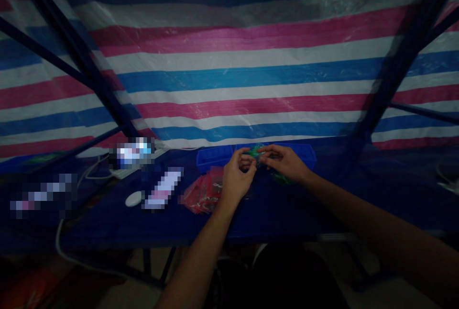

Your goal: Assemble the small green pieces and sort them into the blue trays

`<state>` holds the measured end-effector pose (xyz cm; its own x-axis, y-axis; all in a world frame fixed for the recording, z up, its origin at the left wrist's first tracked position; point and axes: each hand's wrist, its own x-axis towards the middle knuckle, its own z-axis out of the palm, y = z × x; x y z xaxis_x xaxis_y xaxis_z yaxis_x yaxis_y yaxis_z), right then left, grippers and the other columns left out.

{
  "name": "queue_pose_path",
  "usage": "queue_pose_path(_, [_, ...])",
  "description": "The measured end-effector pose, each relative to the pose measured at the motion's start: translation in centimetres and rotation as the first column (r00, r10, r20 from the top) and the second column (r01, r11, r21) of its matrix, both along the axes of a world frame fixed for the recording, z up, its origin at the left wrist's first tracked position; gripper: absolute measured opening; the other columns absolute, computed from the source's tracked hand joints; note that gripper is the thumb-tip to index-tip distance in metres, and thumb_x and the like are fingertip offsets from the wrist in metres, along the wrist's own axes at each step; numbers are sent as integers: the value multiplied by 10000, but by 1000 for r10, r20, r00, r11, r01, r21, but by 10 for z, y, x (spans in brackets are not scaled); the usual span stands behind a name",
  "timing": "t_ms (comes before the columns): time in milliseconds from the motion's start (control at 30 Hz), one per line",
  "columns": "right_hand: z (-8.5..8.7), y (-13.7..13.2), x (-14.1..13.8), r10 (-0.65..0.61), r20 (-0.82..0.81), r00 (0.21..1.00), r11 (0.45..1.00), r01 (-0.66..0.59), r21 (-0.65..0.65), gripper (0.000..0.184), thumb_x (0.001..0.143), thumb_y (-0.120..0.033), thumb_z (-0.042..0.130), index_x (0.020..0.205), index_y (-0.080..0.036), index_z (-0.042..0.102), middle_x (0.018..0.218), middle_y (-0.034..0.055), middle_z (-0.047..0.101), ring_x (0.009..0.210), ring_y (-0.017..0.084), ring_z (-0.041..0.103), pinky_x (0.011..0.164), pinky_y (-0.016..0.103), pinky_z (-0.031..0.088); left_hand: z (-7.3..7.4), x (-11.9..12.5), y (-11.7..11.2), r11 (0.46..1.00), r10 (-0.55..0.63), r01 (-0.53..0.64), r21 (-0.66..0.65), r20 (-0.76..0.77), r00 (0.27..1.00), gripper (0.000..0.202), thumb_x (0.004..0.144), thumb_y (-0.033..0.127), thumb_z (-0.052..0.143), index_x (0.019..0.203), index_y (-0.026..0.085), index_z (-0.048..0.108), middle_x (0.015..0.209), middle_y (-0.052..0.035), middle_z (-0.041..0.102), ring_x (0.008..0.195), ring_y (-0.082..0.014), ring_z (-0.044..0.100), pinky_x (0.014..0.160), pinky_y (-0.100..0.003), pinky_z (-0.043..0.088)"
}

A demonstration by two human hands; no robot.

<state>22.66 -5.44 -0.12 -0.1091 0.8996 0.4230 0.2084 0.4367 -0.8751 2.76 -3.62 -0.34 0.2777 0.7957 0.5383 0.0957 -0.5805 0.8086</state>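
Observation:
Both hands meet over the dark blue table (118,225), just in front of a blue plastic tray (215,157). My left hand (236,175) is closed in a pinch on a small green item (255,152). My right hand (285,161) pinches the same green item from the other side. More green pieces (283,178) lie under my right wrist. A pile of red packets (202,192) rests on the table just left of my left hand.
A striped red, white and blue tarp (229,70) hangs behind the table, crossed by dark poles (82,60). A small white round object (134,199) and a white cable (59,242) lie at the left. Several blurred patches sit on the left side.

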Motion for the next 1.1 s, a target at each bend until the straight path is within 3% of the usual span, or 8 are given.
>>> queue_pose_path(233, [-2, 3, 0, 0, -23, 1000, 1000, 0, -21, 374, 825, -445, 774, 1128, -231, 728, 990, 56, 762, 829, 195, 707, 761, 350, 589, 4, -3, -3, 1000, -4, 5, 29, -33, 999, 293, 947, 293, 630, 1222, 196, 612, 975, -57, 709, 849, -150, 712, 799, -276, 585])
queue_pose_path(433, [2, 0, -2, -33, -43, 999, 999, 33, -10, 358, 826, -399, 782, 1118, -209, 699, 939, 48, 732, 791, 172, 688, 765, 336, 578, 2, -2, 1, 999, -9, 10, 45, -26, 1000, 338, 925, 253, 661, 1255, 207, 608, 1016, -67, 735, 897, -171, 714, 862, -318, 577])
queue_pose_path(1100, [-3, 2, -5, -37, -173, 984, 999, 39, 4, 341, 787, -384, 827, 1041, -200, 694, 902, 43, 736, 782, 169, 704, 775, 334, 591, -1, -1, 1, 992, -63, 61, -112, -9, 998, 408, 864, 291, 756, 1238, 197, 621, 965, -70, 769, 877, -191, 755, 808, -309, 593])
